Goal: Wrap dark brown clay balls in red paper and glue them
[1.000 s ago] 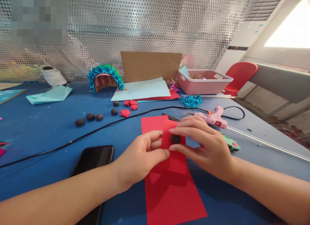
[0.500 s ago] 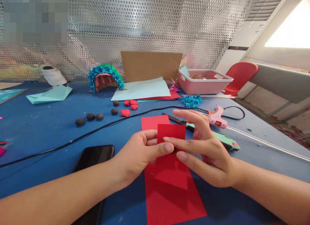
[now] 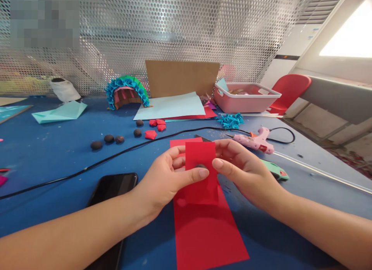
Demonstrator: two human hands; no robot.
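Between my two hands a small red paper rectangle [image 3: 200,153] is held up, with a dark round ball [image 3: 201,166] against its front face. My left hand [image 3: 171,173] grips the paper from the left, its thumb pressing the ball to the paper and its fingers behind. On the right edge, my right hand [image 3: 241,165] pinches the paper between thumb and fingers. Beneath them a longer red paper strip [image 3: 209,239] lies flat on the blue table [image 3: 151,239].
A black phone [image 3: 116,188] lies by my left forearm. To the right are a pink glue gun [image 3: 258,140] and a green-handled cutter [image 3: 274,169], partly covered. Several dark balls [image 3: 109,138] and folded red pieces [image 3: 150,135] lie beyond a black cord [image 3: 128,150]. A pink basket [image 3: 244,103] stands behind.
My right hand's fingers have gone from hovering over the paper's front to gripping its right edge. The small paper has risen slightly and stands more upright, with more of the ball showing.
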